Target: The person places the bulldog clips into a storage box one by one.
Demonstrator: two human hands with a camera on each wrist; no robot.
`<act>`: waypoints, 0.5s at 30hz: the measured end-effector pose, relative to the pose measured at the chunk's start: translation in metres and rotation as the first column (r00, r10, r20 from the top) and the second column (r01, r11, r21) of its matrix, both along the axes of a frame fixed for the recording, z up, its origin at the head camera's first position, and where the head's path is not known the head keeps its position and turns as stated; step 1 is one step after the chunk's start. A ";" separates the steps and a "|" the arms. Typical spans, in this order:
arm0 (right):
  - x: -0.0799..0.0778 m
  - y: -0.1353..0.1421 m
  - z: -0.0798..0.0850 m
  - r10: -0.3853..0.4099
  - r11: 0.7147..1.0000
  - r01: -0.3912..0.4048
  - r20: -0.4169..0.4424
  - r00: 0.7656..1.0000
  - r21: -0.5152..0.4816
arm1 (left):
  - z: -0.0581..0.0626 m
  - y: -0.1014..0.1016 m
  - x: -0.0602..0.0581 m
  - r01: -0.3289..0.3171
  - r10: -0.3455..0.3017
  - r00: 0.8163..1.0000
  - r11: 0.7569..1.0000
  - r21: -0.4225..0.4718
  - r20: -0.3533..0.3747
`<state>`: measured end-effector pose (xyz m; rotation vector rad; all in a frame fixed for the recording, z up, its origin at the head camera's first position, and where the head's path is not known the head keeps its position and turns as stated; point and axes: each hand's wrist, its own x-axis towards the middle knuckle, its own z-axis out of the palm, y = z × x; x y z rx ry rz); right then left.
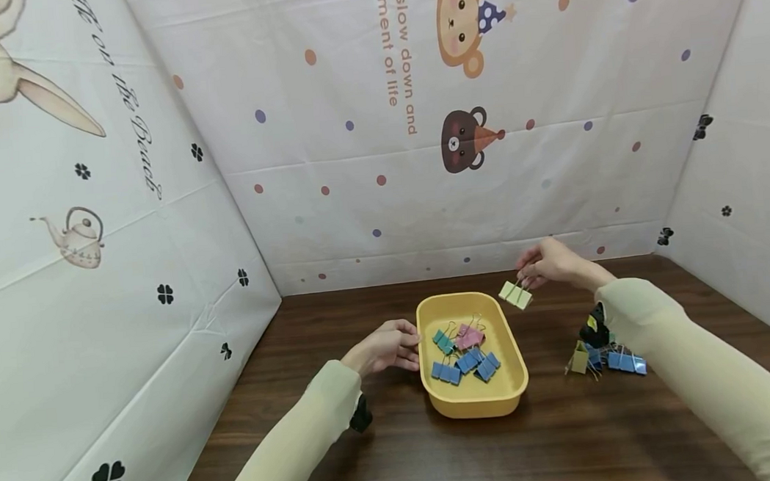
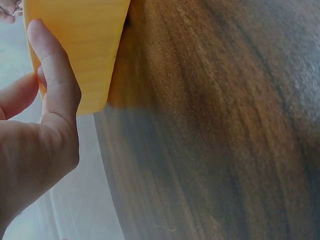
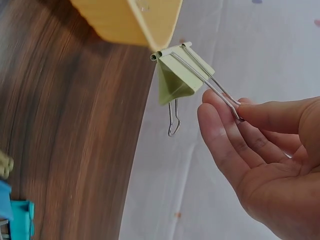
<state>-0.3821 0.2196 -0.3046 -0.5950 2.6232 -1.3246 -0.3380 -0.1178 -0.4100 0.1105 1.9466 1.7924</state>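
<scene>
In the head view, a yellow plastic bin (image 1: 476, 405) sits on the table with several binder clips inside: a teal clip (image 1: 443, 342), a pink clip (image 1: 469, 337) and several blue ones (image 1: 446, 373). My left hand (image 1: 386, 347) grips the bin's left rim; its wrist view shows one digit (image 2: 52, 65) along the outer wall. Beyond the bin's far right corner, my right hand (image 1: 548, 263) pinches a pale green binder clip (image 1: 515, 296) by a wire handle. That clip (image 3: 182, 75) hangs in the air, its other handle pointing down in the right wrist view.
Under my right forearm lies a loose pile of clips on the dark wooden table (image 1: 385, 454), among them an olive-yellow one (image 1: 580, 359) and a blue one (image 1: 626, 362). White printed cloth (image 1: 331, 222) walls stand at the back and both sides.
</scene>
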 end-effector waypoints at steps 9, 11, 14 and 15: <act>-0.003 -0.031 -0.008 0.050 0.998 -0.050 0.010 0.999 -0.038 | 0.001 0.000 0.001 -0.002 0.002 1.000 1.000 -0.002 0.006; -0.003 -0.037 -0.010 0.055 0.998 -0.055 0.012 0.998 -0.039 | 0.001 0.000 0.001 -0.001 0.001 1.000 1.000 0.002 0.010; -0.004 -0.047 -0.013 0.059 0.998 -0.058 0.022 0.998 -0.033 | 0.000 0.000 0.000 0.001 -0.001 1.000 1.000 0.002 0.005; -0.005 -0.050 -0.015 0.059 0.998 -0.058 0.025 0.998 -0.031 | -0.001 0.000 0.000 0.001 -0.001 1.000 1.000 0.001 0.004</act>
